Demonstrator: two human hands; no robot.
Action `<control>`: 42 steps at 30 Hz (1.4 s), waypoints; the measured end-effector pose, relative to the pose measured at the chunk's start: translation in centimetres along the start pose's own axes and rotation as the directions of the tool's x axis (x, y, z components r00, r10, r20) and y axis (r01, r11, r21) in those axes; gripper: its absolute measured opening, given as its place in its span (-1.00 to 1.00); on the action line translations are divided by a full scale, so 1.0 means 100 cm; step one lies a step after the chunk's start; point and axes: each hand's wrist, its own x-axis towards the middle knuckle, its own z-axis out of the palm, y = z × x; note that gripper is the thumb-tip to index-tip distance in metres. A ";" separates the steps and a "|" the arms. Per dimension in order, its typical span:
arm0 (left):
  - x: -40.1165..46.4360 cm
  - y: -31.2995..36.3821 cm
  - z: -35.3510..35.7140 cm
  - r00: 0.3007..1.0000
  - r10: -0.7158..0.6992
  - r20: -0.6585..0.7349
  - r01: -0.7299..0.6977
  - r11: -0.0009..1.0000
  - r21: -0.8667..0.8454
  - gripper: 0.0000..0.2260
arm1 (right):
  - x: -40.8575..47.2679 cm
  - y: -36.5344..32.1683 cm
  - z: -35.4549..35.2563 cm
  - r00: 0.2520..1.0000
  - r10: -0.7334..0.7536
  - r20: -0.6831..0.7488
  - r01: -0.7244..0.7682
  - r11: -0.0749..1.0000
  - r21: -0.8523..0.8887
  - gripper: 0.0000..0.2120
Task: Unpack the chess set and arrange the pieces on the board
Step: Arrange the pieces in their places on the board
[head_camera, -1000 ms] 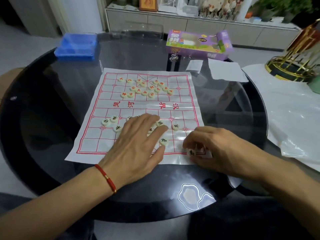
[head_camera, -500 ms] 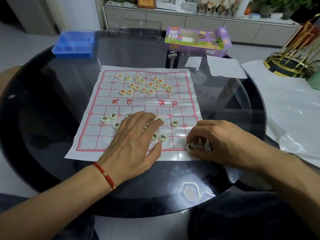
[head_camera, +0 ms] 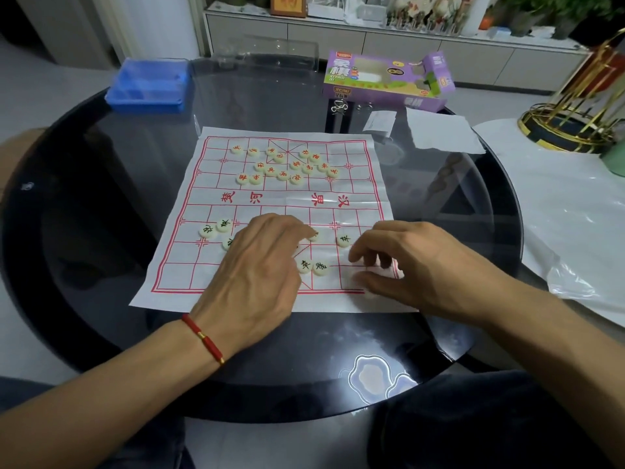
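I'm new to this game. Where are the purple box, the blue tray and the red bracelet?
Purple box (head_camera: 385, 81): head view, on its front face.
Blue tray (head_camera: 148, 84): head view, on its top surface.
Red bracelet (head_camera: 203, 338): head view, on the cord at the left wrist.

1. The left hand (head_camera: 257, 265) covers several round cream chess pieces with black characters (head_camera: 344, 239) on the white paper board with red grid lines (head_camera: 355, 194); how many lie beneath cannot be told.
2. The right hand (head_camera: 416, 265) hides the board's near right corner, and its blurred fingertips (head_camera: 372, 260) may hold something.
3. The shelf ornaments (head_camera: 422, 8) are cut off by the top edge.
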 end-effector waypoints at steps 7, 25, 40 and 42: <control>-0.013 -0.004 -0.011 0.997 -0.074 0.004 0.074 0.997 0.019 -0.61 | 0.038 -0.025 0.016 0.999 -0.026 0.038 0.031 0.992 -0.124 -0.69; -0.016 -0.003 -0.010 0.999 -0.041 0.007 0.040 0.998 0.056 -0.63 | 0.018 -0.023 0.007 0.993 -0.058 0.102 0.068 0.994 -0.089 -0.80; -0.017 -0.004 -0.010 0.999 -0.041 0.020 0.039 0.997 0.066 -0.63 | 0.012 -0.024 0.004 0.991 -0.039 0.131 0.056 0.990 -0.131 -0.76; -0.017 -0.004 -0.010 0.999 -0.037 0.019 0.036 0.997 0.065 -0.62 | 0.013 -0.023 0.005 0.991 -0.044 0.126 0.060 0.990 -0.128 -0.78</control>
